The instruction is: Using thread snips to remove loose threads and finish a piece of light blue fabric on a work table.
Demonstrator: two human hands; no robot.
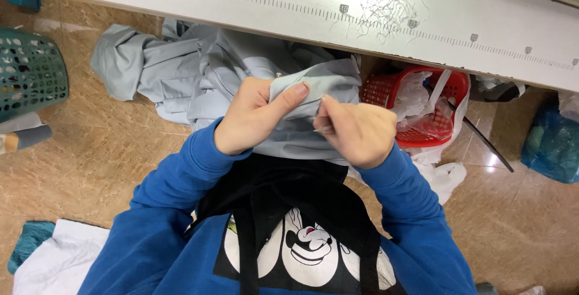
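Observation:
A pale grey-blue garment [199, 75] lies bunched on my lap and spills to the floor on the left. My left hand [253, 117] pinches a fold of this fabric, thumb on top. My right hand [356, 132] is closed just beside it, gripping a small thin metal tool [322, 130] whose tip points at the fold. Both arms wear blue sleeves; a black apron with a cartoon print [304, 244] covers my front.
A white table edge with ruler markings [313, 6] runs across the top, loose threads [389, 9] on it. A red basket [422, 105] with plastic bags stands right, a green basket [27, 72] left. White cloth [60, 259] lies at lower left, a blue bag [552, 141] at far right.

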